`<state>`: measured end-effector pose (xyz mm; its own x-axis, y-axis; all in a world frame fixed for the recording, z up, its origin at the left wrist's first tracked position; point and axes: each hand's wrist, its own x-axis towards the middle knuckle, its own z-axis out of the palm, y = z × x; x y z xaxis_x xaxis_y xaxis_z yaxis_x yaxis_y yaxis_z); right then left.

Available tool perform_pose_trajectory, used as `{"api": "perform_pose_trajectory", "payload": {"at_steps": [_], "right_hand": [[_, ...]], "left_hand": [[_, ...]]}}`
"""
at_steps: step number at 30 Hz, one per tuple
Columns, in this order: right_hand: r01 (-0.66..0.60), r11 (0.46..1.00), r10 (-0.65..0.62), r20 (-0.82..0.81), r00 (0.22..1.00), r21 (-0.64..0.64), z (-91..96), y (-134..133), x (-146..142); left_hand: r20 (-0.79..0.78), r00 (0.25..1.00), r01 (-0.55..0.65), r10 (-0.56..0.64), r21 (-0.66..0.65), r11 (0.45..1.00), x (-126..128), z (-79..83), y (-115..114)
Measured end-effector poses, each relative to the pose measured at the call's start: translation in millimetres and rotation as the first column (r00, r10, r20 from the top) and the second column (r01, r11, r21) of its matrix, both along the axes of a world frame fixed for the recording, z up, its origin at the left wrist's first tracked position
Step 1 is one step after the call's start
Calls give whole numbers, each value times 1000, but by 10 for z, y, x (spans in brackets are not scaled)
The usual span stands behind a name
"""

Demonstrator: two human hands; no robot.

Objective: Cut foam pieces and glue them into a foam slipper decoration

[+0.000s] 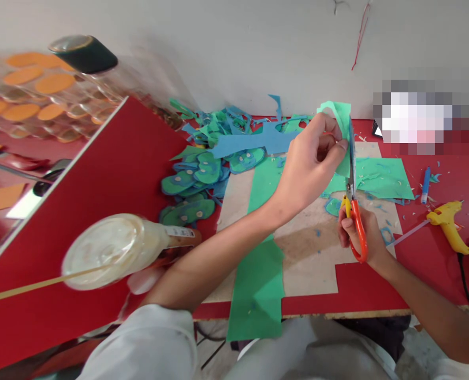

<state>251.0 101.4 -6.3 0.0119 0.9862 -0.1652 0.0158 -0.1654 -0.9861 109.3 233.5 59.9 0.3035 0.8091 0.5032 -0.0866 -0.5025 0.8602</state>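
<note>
My left hand (311,155) pinches a piece of green craft foam (343,113) and holds it up above the table. A pair of scissors (355,211) with red and yellow handles is gripped in my right hand (364,237). Its blades point upward along the right edge of the foam. Below lie a long green strip (260,279), which overhangs the front edge, and another green sheet (388,177). To the left are several green and blue sandal-shaped cutouts (189,179) and a blue offcut (254,141).
A yellow glue gun (450,224) lies at the right with a blue marker (426,184) nearby. A clear plastic cup (103,253) stands at the left before a slanted red panel (99,174). Beyond the panel are stacked orange discs (54,83). Foam scraps (218,124) pile against the wall.
</note>
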Motion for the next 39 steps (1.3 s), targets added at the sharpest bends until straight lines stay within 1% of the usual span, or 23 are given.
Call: {"api": "perform_pose_trajectory", "payload": {"at_steps": [7, 13, 18, 23, 28, 30, 35, 37, 39], "right_hand": [[10, 1000, -10, -14, 1000, -28, 7, -8, -9], [-9, 999, 9, -7, 1000, -39, 41, 0, -13], [-29, 998, 29, 0, 1000, -54, 63, 8, -6], [-31, 997, 30, -21, 999, -71, 53, 1, -11], [-36, 996, 34, -20, 999, -84, 22, -11, -16], [-40, 997, 39, -13, 999, -73, -3, -10, -10], [-38, 999, 38, 2, 999, 29, -101, 11, 10], [-51, 998, 51, 6, 999, 49, -140, 20, 20], [-57, 997, 54, 48, 997, 53, -172, 23, 30]], "left_hand": [[-7, 1000, -5, 5, 23, 1000, -5, 21, 5], [7, 1000, -20, 20, -28, 999, -32, 25, 63], [25, 1000, -3, 4, -45, 999, -26, 16, 89], [44, 999, -2, 3, -35, 999, -21, 6, 95], [25, 1000, -17, 18, -32, 999, -37, -14, 98], [16, 1000, -8, 8, -35, 999, -41, -16, 92], [18, 1000, -6, 6, -19, 1000, -37, -20, 83], [11, 1000, -14, 14, -14, 1000, -32, -21, 80], [1, 1000, -20, 20, -9, 1000, -25, -18, 72]]}}
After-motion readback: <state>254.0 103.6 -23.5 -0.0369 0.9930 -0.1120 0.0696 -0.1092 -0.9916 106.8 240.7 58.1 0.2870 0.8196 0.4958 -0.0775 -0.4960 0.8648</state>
